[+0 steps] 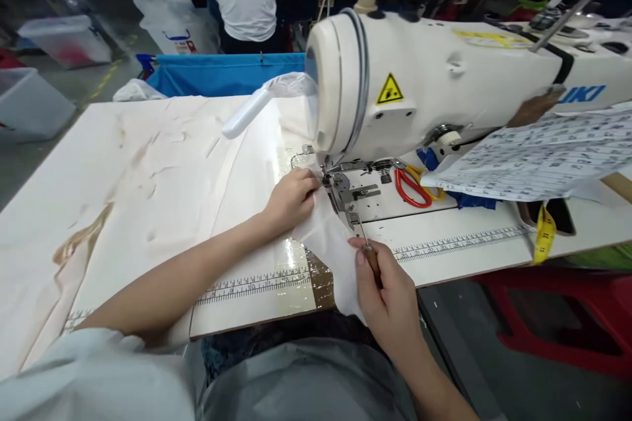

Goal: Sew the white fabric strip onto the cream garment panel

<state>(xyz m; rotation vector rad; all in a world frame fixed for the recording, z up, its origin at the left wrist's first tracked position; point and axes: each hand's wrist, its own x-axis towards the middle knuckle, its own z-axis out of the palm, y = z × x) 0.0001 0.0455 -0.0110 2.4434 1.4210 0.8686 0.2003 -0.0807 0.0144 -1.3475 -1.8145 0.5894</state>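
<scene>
**Both hands on the white fabric at the presser foot**

Nearest, the right hand is closed round a wooden-handled awl, its metal tip pointing up toward the presser foot. The white fabric lies under its thumb. Further out, the left hand, fingers curled, presses that fabric just left of the foot. Beyond and right of both hands sit red-handled scissors, then the sewing machine.

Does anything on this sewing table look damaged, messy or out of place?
Yes. The table front edge has a brown, worn patch under glossy clear tape beside the printed ruler. A yellow tape measure dangles over the edge, and a printed paper sheet rests partly over the red-handled scissors.
</scene>
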